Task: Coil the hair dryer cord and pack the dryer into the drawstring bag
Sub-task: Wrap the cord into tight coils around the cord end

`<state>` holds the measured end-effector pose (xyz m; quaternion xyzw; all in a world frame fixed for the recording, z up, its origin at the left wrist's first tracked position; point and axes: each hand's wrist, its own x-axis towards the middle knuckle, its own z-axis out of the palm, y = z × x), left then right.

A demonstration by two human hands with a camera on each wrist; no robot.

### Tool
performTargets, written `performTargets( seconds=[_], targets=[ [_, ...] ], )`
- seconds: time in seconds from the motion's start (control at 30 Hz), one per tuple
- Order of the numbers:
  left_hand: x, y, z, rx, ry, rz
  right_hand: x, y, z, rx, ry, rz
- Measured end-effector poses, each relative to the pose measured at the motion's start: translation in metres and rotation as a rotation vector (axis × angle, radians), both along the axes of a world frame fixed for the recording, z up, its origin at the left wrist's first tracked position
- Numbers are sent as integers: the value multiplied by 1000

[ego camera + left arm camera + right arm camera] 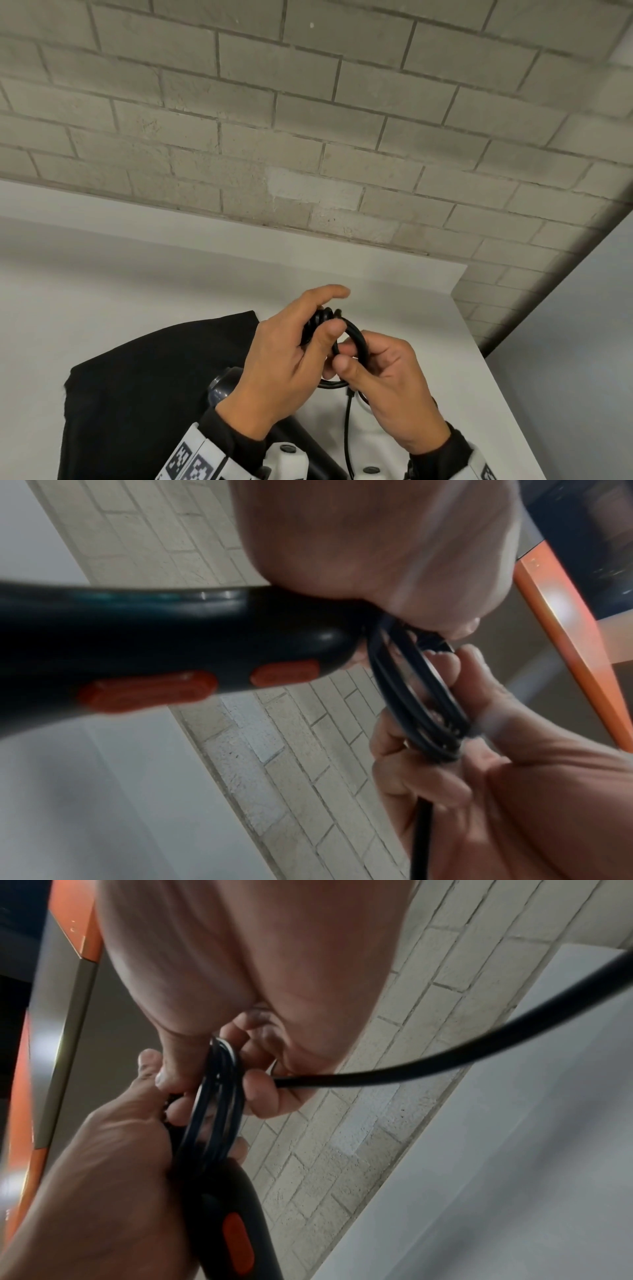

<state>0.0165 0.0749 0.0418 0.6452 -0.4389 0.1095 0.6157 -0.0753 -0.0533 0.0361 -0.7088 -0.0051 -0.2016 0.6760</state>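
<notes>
cord [352, 337] coils — between both hands [284, 370]

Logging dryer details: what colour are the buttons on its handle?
Orange-red buttons on the black dryer handle; clearest in the left wrist view.

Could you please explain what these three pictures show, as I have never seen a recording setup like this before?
No machine here: a person wears three cameras, one on the head and one on each wrist. In the head view, the left hand grips the hair dryer at its handle end, while the right hand pinches the coiled black cord. The wrist views show the same from below: cord loops between the fingers, a loose length trailing away, and orange buttons on the handle. A black drawstring bag lies on the white table under the hands.
</notes>
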Motion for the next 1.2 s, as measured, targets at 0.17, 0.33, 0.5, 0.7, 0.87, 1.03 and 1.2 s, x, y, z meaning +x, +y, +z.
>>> performTargets(
  seconds=[0.17, 0.33, 0.5, 0.7, 0.87, 1.03, 1.2],
  targets=[
    [4, 6, 0, 8, -18, -93, 2, -1, 0, -11, 2, 31],
    [5, 8, 1, 39, -79, -117, 0, -2, 7, -24, 26, 58],
    [3, 6, -1, 41, -45, -110, -2, -1, 7, -48, 24, 35],
    [-1, 3, 2, 30, 37, -73, -4, 3, 6, -178, 28, -123],
    [-1, 3, 0, 11, 95, -46, -7, 15, 3, -234, 15, -442],
    [-1, 0, -3, 5, 87, -2, -11, 35, -2, -427, -182, -707],
    [-3, -3, -6, -59, 109, 29, -9, 47, -16, -721, -205, -805]
  ],
)
